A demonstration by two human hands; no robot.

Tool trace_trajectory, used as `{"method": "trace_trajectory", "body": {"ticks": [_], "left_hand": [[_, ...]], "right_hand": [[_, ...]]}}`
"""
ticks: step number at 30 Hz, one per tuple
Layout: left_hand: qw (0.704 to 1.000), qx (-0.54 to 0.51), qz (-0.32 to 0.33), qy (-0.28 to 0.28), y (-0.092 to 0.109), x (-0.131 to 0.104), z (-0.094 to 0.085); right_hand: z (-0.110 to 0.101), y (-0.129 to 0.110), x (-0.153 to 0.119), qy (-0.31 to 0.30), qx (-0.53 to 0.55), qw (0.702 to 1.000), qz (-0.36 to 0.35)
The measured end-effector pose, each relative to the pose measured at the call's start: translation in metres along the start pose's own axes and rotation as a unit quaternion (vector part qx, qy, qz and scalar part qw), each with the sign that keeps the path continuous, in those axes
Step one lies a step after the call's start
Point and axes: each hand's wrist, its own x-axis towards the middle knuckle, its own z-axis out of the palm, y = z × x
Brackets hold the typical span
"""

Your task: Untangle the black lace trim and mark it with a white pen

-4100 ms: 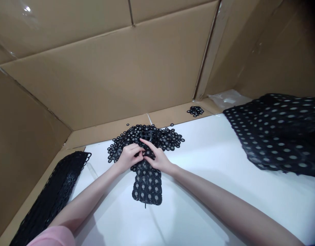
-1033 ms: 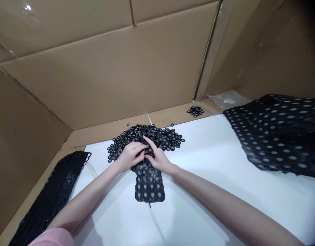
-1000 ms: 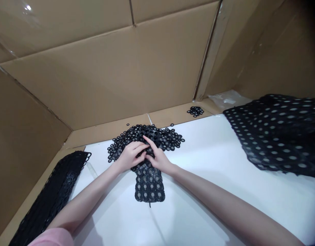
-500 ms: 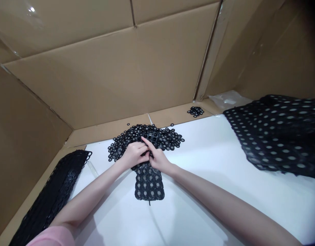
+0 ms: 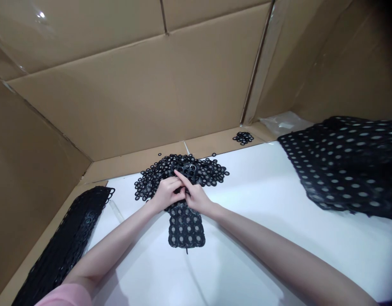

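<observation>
A black rubber sheet with rows of round holes [image 5: 187, 231] lies on the white table and runs up under both hands. Its far part, with larger open rings, shows just beyond my fingers. My left hand [image 5: 166, 194] is closed, its thumb and fingers pinching the sheet from the left. Against it, my right hand [image 5: 197, 197] grips the sheet from the right, thumb tucked in and index finger stretched across the left fingers. The exact pinch point is hidden by the fingers. Loose black rubber rings [image 5: 215, 173] are heaped behind and beside the hands.
A stack of black perforated strips [image 5: 62, 242] lies at the left. At the right is a large black sheet with holes [image 5: 345, 165], near a clear plastic bag [image 5: 285, 122]. A small ring pile [image 5: 243, 138] sits by the cardboard wall [image 5: 145, 97].
Both hands stay almost in place at the sheet, with only slight finger movement. The view has shifted very little.
</observation>
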Motion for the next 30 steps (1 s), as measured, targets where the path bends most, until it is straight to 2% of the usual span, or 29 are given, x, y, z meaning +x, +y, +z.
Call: {"method": "trace_trajectory", "body": {"ticks": [3,6,9,12,15,17,20,23,26,30], "left_hand": [[1.0,-0.015,-0.01,0.004,-0.001,0.003,-0.001],[1.0,-0.009,0.008,-0.02,-0.004,0.003,-0.002],[0.998,0.043,0.037,-0.023,-0.007,0.0,0.0],[0.995,0.096,0.032,-0.013,-0.009,-0.004,0.002],[0.997,0.075,-0.021,0.013,-0.009,0.0,-0.001],[0.995,0.036,-0.073,0.056,-0.007,0.004,-0.004],[0.982,-0.006,-0.147,0.123,-0.003,0.01,-0.003],[0.968,-0.021,-0.192,0.161,-0.006,0.013,0.002],[0.956,-0.011,-0.22,0.194,-0.021,0.015,-0.002],[0.938,0.027,-0.252,0.236,-0.05,0.019,-0.03]], "right_hand": [[0.001,0.001,-0.001,-0.005,0.001,1.0,0.002],[0.0,0.002,0.0,0.004,0.03,0.999,0.018],[-0.001,0.0,0.001,0.014,0.056,0.998,0.035],[-0.003,-0.002,0.003,0.021,0.069,0.996,0.043],[-0.003,-0.004,0.003,0.017,0.07,0.996,0.057],[-0.002,-0.004,0.003,0.02,0.064,0.996,0.061],[0.0,-0.003,0.004,0.037,0.056,0.996,0.058],[0.0,-0.002,0.005,0.047,0.055,0.996,0.06],[0.0,-0.002,0.005,0.047,0.069,0.995,0.051],[-0.003,-0.002,0.004,0.046,0.086,0.993,0.059]]}}
